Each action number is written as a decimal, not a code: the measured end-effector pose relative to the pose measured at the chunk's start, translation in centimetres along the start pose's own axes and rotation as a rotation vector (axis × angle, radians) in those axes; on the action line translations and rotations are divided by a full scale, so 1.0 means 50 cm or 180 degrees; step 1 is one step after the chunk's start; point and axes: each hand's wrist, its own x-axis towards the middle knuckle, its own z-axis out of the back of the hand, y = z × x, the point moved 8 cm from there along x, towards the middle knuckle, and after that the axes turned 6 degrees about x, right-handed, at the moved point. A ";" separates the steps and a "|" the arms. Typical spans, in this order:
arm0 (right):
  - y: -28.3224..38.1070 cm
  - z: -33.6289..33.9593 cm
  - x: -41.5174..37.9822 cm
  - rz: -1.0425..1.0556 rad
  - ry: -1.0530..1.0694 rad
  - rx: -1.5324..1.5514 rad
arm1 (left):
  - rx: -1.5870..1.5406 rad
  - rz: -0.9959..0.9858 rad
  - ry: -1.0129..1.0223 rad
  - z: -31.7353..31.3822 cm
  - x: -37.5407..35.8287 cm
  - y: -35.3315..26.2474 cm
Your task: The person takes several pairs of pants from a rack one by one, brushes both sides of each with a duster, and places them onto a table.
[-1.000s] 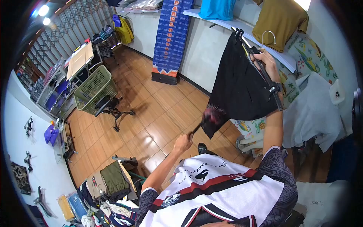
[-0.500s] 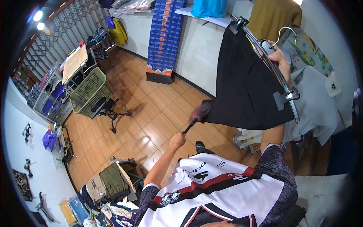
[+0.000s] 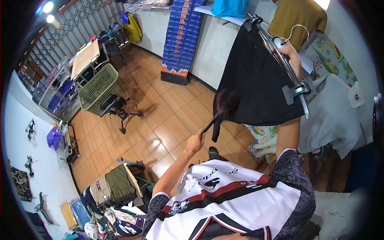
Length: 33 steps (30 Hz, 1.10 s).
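Note:
My right hand (image 3: 293,59) is wrapped round the middle of a clip hanger (image 3: 296,83), its hook pointing up and to the right. From the hanger's clips hangs a black skirt (image 3: 256,80), held out in front of me at a tilt. My left hand (image 3: 195,143) grips the dark handle of a feather duster (image 3: 227,102). The duster's dark reddish head is blurred and lies against the lower left part of the skirt in this view. A narrow strip of black cloth dangles beneath the skirt's lower left corner.
A grey garment (image 3: 334,112) and a brown shirt (image 3: 298,24) hang at the right. Against the wall stands a blue banner (image 3: 182,40). A green basket (image 3: 100,90) sits by a wheeled chair (image 3: 116,108). Folded clothes (image 3: 120,186) are piled at lower left.
The duster's head has swept up and right from the skirt's lower left edge onto its front. The skirt's lower left corner has shifted, and the view has turned slightly.

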 end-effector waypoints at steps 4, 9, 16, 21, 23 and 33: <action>-0.022 0.009 0.022 -0.0398 0.0021 0.0731 | 0.0065 0.0186 -0.0109 0.002 -0.013 0.139; -0.037 -0.029 0.028 -0.0281 -0.0122 0.0655 | -0.1245 0.0080 -0.1115 0.233 -0.007 -0.052; -0.113 -0.099 0.069 -0.0882 -0.0057 0.1081 | -0.1013 -0.0376 -0.0853 0.154 -0.043 -0.137; -0.008 -0.186 0.009 -0.1069 -0.0078 0.1107 | 0.0236 0.0392 0.0245 -0.067 -0.067 0.173; 0.018 -0.197 0.012 -0.0994 -0.0038 0.1109 | 0.0178 0.0585 0.0075 -0.045 -0.076 0.234; 0.063 -0.331 0.020 -0.1130 0.1357 0.1953 | -0.0927 0.0355 -0.1331 0.202 -0.037 0.009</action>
